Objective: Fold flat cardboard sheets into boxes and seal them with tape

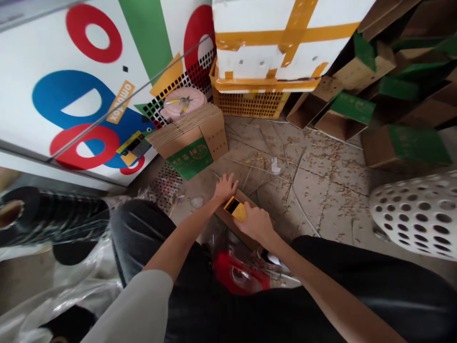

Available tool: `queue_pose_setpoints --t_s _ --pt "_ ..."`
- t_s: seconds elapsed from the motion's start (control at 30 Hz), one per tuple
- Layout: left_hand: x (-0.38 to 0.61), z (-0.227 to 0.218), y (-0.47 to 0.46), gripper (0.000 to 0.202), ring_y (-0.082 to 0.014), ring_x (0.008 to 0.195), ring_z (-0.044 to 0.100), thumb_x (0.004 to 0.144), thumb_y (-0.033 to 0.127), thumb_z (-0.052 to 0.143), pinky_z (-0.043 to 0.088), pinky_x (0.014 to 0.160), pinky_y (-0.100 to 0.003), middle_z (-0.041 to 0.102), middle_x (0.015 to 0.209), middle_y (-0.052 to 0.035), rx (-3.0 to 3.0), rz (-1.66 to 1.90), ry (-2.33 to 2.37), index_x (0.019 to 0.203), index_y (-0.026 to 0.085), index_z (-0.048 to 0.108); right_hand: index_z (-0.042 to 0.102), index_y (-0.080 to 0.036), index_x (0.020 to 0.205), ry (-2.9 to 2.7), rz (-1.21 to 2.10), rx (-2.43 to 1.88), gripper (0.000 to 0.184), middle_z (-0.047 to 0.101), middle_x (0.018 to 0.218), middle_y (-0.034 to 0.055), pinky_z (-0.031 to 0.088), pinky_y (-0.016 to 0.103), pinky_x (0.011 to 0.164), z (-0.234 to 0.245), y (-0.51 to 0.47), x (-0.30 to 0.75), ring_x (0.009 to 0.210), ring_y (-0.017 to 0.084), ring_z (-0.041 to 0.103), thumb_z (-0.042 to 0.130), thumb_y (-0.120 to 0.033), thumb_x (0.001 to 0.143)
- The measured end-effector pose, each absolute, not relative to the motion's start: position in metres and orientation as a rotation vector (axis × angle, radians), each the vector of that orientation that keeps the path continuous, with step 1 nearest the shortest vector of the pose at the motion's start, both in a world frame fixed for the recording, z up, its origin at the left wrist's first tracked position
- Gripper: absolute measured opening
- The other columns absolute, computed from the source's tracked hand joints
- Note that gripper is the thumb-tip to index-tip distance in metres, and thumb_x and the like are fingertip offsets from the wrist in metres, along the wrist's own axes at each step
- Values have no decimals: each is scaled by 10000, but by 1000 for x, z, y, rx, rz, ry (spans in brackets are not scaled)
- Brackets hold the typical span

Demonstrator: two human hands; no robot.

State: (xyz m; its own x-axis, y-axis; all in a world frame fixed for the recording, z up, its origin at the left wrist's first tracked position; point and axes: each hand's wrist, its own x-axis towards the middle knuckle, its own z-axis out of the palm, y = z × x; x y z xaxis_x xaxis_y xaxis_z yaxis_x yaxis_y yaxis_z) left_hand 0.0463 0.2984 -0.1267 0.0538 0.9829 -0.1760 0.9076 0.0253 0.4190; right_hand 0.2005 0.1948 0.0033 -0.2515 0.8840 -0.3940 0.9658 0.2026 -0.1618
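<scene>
My right hand [255, 221] is closed round a yellow hand tool [236, 209] with a dark inset on its front; its exact kind is unclear. The tool is held over a brown and green cardboard box [235, 229] between my knees. My left hand [224, 188] rests at the far end of that box, fingers spread, just beyond the tool. Both forearms partly cover the scene. Beyond my left hand a stack of flattened cardboard boxes [191, 148] leans by the wall panel. Below the box lies a red object [239, 274], blurred and partly hidden.
White foam boxes with orange tape [250, 62] sit on a yellow crate [246, 104]. Pliers [183, 102] lie on a pink lid [182, 109]. Open cartons [346, 114] crowd the right. A white perforated basket [414, 214] stands nearby; black film rolls [53, 214] lie left.
</scene>
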Motion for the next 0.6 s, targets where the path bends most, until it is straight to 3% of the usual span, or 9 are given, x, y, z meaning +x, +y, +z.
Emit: queue_pose_setpoints --t_s 0.2,0.3,0.43,0.6 --pt "44 -130 298 509 -366 1322 615 1104 428 411 511 1090 -500 600 1462 -240 2118 244 2016 1491 122 538 587 -191 1225 2104 -635 1791 480 795 1006 181 535 382 843 16 175 232 1048 366 786 581 -615 998" --pt "52 -130 289 464 -374 1407 566 1081 290 419 455 1175 -538 578 1506 -256 2258 345 1943 1486 101 541 586 -194 1199 2117 -597 1804 478 791 1005 164 535 384 803 6 164 246 981 361 794 594 -623 988" --pt "71 -143 269 576 -283 1502 507 1027 90 327 408 1252 -475 547 1574 -210 2425 506 1631 1589 139 442 602 -180 1172 2164 -574 1783 485 791 1002 165 543 391 768 -4 162 243 936 361 792 592 -622 972" --pt "83 -159 262 502 -273 1428 577 1108 252 334 472 1203 -455 610 1500 -183 2416 513 1501 1589 154 441 610 -172 1165 2187 -587 1825 473 790 990 166 546 400 784 -6 164 240 935 360 790 603 -600 962"
